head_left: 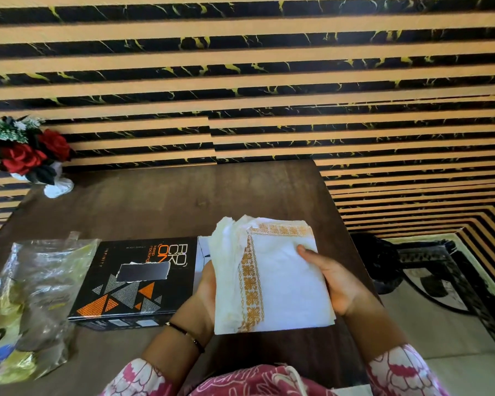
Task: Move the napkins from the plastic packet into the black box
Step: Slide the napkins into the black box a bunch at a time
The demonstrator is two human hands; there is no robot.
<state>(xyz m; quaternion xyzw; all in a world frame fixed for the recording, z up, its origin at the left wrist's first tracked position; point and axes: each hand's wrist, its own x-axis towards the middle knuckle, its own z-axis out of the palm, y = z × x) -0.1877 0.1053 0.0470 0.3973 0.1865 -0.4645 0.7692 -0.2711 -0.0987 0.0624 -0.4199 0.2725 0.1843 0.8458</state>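
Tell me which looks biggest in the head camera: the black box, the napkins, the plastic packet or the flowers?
1. Black box and napkins look about alike; the napkins are held up nearer the camera, so I won't rank them.
2. Plastic packet, partly cut off at the edge, so unsure.
3. Flowers, smallest, farthest away.

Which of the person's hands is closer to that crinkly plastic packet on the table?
The left hand. It holds the left edge of the napkins, beside the black box, which lies between it and the plastic packet. The right hand grips the stack's far side, farther away.
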